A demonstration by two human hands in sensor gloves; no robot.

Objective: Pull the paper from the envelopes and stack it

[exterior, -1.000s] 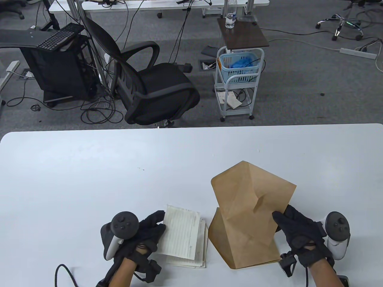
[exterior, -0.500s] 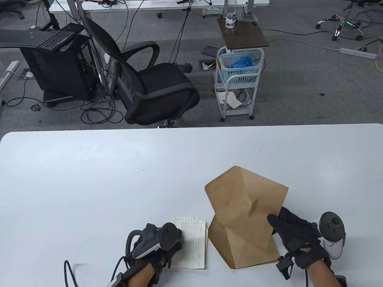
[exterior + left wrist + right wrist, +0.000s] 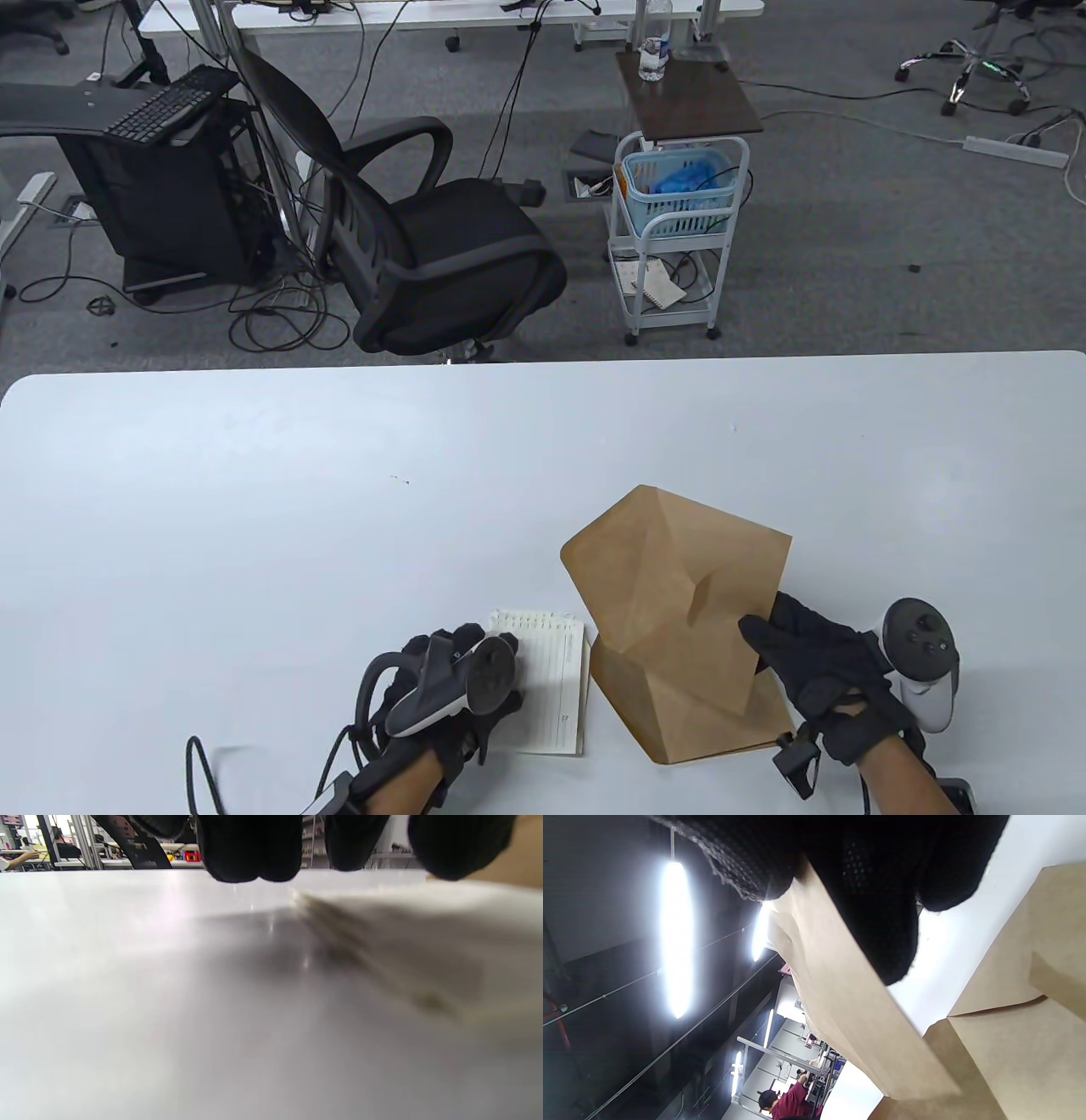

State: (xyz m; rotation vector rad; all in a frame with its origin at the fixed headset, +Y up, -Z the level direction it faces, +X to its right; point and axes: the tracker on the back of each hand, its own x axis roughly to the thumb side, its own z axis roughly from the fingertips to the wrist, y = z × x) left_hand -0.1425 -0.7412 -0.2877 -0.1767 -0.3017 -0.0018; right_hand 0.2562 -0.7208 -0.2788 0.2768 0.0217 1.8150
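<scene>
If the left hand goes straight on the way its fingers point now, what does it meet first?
The left hand already rests on the lined paper; going on, it would probably meet the brown envelope, though its height is unclear.

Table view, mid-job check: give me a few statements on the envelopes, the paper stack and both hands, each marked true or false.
1. The right hand holds a brown envelope lifted off the table. True.
2. The lined paper stack lies to the right of the envelopes. False: it lies to their left, near the table's front edge.
3. The left hand rests on the paper stack. True, as far as the table view shows.
4. A second brown envelope lies flat under the lifted one. True.
5. The left hand holds the lifted envelope as well. False: only the right hand's fingers grip it.
6. The paper stack lies on the office chair. False: it is on the white table.
</scene>
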